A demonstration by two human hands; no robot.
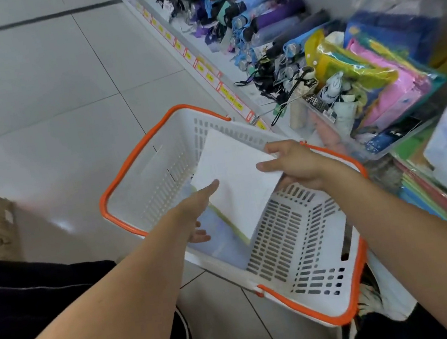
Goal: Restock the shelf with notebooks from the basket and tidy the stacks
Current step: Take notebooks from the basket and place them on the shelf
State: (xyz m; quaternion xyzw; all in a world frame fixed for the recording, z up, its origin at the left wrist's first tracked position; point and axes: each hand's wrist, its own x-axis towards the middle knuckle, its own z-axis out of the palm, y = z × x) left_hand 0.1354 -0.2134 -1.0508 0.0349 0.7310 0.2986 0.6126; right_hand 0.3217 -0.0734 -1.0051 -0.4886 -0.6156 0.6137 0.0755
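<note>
A white plastic basket (296, 248) with orange rim and handles stands on the floor in front of me. A white notebook (234, 173) is tilted up inside it, held by both hands. My left hand (196, 211) grips its lower left edge, thumb on top and fingers underneath. My right hand (294, 164) holds its right edge. Under it, more notebooks (222, 242) with pale blue covers lie on the basket's bottom. The shelf (229, 63) runs along the right.
The shelf holds folded umbrellas (266, 19) and a clear bin of coloured plastic pouches (372, 81). Coloured stacks (438, 202) lie at the lower right. Yellow price tags line the shelf's edge. Pale floor tiles stretch to the left; my shoes are beside the basket.
</note>
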